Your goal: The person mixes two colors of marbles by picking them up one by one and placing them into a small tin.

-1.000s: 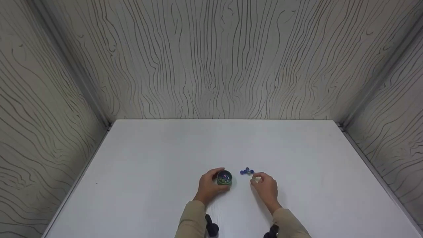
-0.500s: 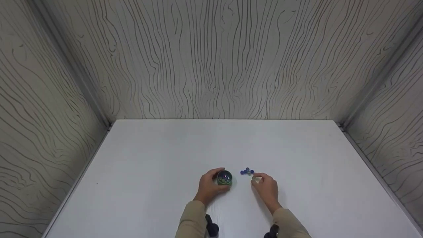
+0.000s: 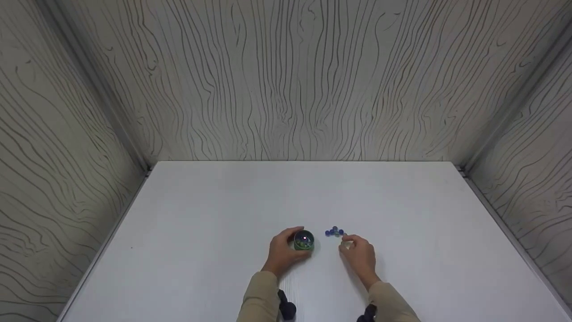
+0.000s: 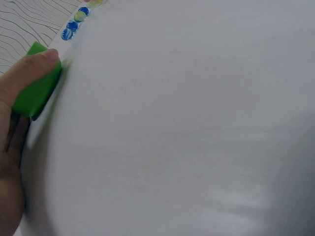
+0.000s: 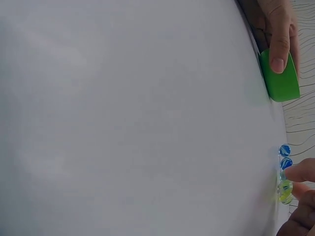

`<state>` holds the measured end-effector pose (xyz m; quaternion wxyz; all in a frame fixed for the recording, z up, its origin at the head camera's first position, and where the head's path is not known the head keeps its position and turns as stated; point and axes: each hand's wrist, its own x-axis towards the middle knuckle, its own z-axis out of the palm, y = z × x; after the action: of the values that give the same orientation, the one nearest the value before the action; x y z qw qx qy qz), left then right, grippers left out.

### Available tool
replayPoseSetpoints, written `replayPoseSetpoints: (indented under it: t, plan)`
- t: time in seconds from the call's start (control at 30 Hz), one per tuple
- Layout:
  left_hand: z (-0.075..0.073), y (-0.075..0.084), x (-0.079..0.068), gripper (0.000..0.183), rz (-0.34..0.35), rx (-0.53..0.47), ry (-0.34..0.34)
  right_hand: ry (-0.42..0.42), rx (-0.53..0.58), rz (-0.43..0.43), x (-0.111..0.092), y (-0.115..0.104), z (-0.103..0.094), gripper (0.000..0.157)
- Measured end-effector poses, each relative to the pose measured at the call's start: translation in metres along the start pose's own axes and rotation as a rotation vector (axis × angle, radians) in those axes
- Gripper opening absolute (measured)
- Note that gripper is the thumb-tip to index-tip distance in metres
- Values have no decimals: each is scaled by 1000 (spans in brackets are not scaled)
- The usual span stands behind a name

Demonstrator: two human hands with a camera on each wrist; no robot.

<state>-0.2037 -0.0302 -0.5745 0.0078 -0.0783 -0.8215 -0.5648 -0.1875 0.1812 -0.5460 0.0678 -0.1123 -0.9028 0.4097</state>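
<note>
My left hand (image 3: 282, 252) grips a small green cup (image 5: 284, 89) on the white table, thumb on the near side and fingers round the far side. Several marbles (image 3: 305, 244) show inside the cup in the head view. To the cup's right, a small cluster of blue swirled marbles (image 3: 333, 232) lies on the table. My right hand (image 3: 361, 258) is low at the near side of this cluster. Its thumb and index finger pinch a yellow-green marble (image 5: 284, 188), partly covered by the fingertips in the head view. Blue marbles (image 4: 67, 34) also show past the cup in the left wrist view.
The white table (image 3: 214, 210) runs back to a wood-grain patterned wall (image 3: 286, 89), with similar panels at both sides. Dark wrist-worn devices (image 3: 287, 308) sit at the inner sides of both sleeves.
My right fingertips have shifted very slightly towards me. The left hand and the cup stay in place.
</note>
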Motion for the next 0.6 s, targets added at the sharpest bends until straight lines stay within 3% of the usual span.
replayPoseSetpoints:
  t: [0.6]
  plan:
    - [0, -1, 0, 67, -8, -3, -6, -36, 8, -7, -2, 6, -5, 16]
